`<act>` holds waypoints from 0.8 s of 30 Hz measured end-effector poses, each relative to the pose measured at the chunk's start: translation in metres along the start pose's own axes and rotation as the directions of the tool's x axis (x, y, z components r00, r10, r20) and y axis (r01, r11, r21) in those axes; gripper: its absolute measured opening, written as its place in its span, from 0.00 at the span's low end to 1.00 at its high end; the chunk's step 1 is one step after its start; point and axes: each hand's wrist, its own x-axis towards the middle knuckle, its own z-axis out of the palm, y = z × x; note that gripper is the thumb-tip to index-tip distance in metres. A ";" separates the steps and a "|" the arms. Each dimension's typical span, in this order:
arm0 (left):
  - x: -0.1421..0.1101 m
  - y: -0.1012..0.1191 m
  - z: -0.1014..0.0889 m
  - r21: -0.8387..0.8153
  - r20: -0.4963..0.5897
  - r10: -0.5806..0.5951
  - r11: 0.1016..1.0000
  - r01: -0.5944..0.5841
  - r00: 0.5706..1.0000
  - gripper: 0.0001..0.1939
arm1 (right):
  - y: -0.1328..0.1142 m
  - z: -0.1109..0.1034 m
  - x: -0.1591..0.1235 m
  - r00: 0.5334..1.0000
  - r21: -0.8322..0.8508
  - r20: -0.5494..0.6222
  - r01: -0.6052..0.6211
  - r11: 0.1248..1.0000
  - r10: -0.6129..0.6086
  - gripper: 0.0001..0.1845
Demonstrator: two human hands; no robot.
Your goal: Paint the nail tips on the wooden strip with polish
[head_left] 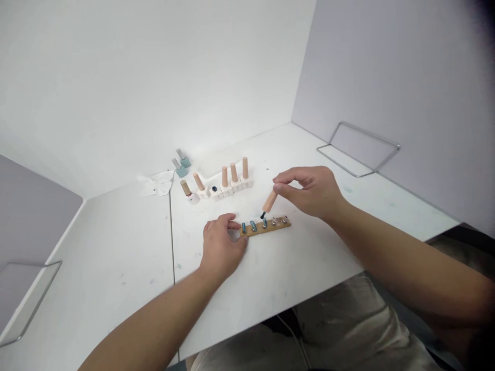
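- On my feed, the left hand [221, 243] pinched the left end of the wooden nail-tip strip [259, 231], just below frame centre.
- Its long axis ran rightward, slightly upward.
- The right hand [315, 193], farther off, grasped the nail-polish brush [269, 201]; the strip lay down-left.

Single head view, from above wearer's lap [344, 324], facing forward and down across nearby white table [294, 263].

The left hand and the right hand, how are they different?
The left hand holds one end of the brown strip, while the right hand pinches a peach-handled brush. The left hand's thumb and fingers sit apart, either side of the strip; the right hand's fingertips close together. Both are bare.
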 end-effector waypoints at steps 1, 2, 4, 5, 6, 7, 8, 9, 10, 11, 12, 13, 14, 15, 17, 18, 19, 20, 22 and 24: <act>0.000 0.000 0.000 0.000 0.001 0.001 1.000 -0.001 1.000 0.23 | 0.000 0.000 0.000 0.999 0.018 0.022 0.027 0.999 -0.027 0.06; 0.000 0.000 0.000 0.000 0.002 0.000 1.000 0.000 1.000 0.23 | 0.001 0.000 -0.001 0.997 0.037 0.044 0.055 0.998 -0.056 0.06; 0.000 0.000 0.000 -0.001 0.008 -0.004 1.000 0.004 1.000 0.23 | 0.002 -0.001 -0.001 0.990 0.074 0.087 0.103 0.992 -0.109 0.05; 0.000 -0.001 0.001 -0.002 0.013 -0.006 1.000 0.006 1.000 0.23 | 0.003 -0.002 -0.001 0.986 0.092 0.106 0.119 0.989 -0.128 0.05; 0.000 -0.001 0.001 -0.002 0.016 -0.007 1.000 0.007 1.000 0.23 | 0.004 -0.003 -0.001 0.983 0.110 0.124 0.126 0.986 -0.139 0.05; 0.000 -0.001 0.001 -0.003 0.017 -0.006 1.000 0.006 1.000 0.23 | 0.005 -0.003 -0.001 0.981 0.129 0.137 0.123 0.984 -0.140 0.05; 0.000 -0.001 0.001 -0.002 0.014 -0.003 1.000 0.003 1.000 0.23 | 0.005 -0.004 -0.002 0.980 0.147 0.148 0.111 0.983 -0.133 0.05; 0.000 -0.001 0.001 -0.001 0.011 0.000 1.000 0.000 1.000 0.23 | 0.006 -0.005 -0.002 0.981 0.162 0.155 0.093 0.982 -0.119 0.05; 0.000 -0.001 0.001 -0.001 0.007 0.000 1.000 0.000 1.000 0.23 | 0.007 -0.005 -0.002 0.983 0.169 0.156 0.073 0.983 -0.100 0.05; 0.000 0.000 0.000 -0.001 0.006 -0.001 1.000 0.001 1.000 0.23 | 0.007 -0.005 -0.002 0.985 0.167 0.153 0.054 0.985 -0.080 0.05; 0.000 0.000 0.000 -0.002 0.006 -0.005 1.000 0.005 1.000 0.23 | 0.008 -0.004 -0.002 0.987 0.151 0.146 0.039 0.988 -0.061 0.05; 0.000 0.000 0.000 -0.004 0.007 -0.008 1.000 0.008 1.000 0.23 | 0.008 -0.004 -0.002 0.990 0.126 0.136 0.029 0.992 -0.046 0.04; 0.000 0.000 0.000 -0.007 0.008 -0.011 1.000 0.011 1.000 0.23 | 0.008 -0.004 -0.002 0.991 0.095 0.127 0.023 0.995 -0.035 0.04; 0.000 0.000 0.000 -0.009 0.006 -0.013 1.000 0.013 1.000 0.23 | 0.008 -0.003 -0.002 0.993 0.060 0.118 0.018 0.998 -0.025 0.04; 0.000 -0.001 0.001 -0.009 -0.001 -0.008 1.000 0.008 1.000 0.23 | 0.007 -0.003 -0.001 0.995 -0.003 0.102 0.009 1.000 -0.009 0.05; 0.000 -0.002 0.001 -0.007 -0.004 -0.004 1.000 0.004 1.000 0.23 | 0.006 -0.003 -0.001 0.996 -0.030 0.088 0.003 1.000 0.000 0.05; 0.000 -0.002 0.001 -0.006 -0.007 -0.002 1.000 0.002 1.000 0.23 | 0.004 -0.003 -0.001 0.997 -0.052 0.072 -0.005 0.999 0.009 0.06; 0.000 -0.002 0.001 -0.005 -0.008 -0.001 1.000 0.001 1.000 0.23 | 0.002 -0.003 0.000 0.998 -0.070 0.056 -0.015 0.997 0.019 0.07; 0.000 -0.001 0.001 -0.007 -0.001 -0.007 1.000 0.007 1.000 0.23 | -0.002 -0.004 0.000 0.998 -0.090 0.037 -0.040 0.995 0.043 0.08; 0.000 0.000 0.001 -0.006 0.006 -0.016 1.000 0.016 1.000 0.23 | -0.007 -0.005 0.000 0.997 -0.093 0.044 -0.066 0.993 0.070 0.10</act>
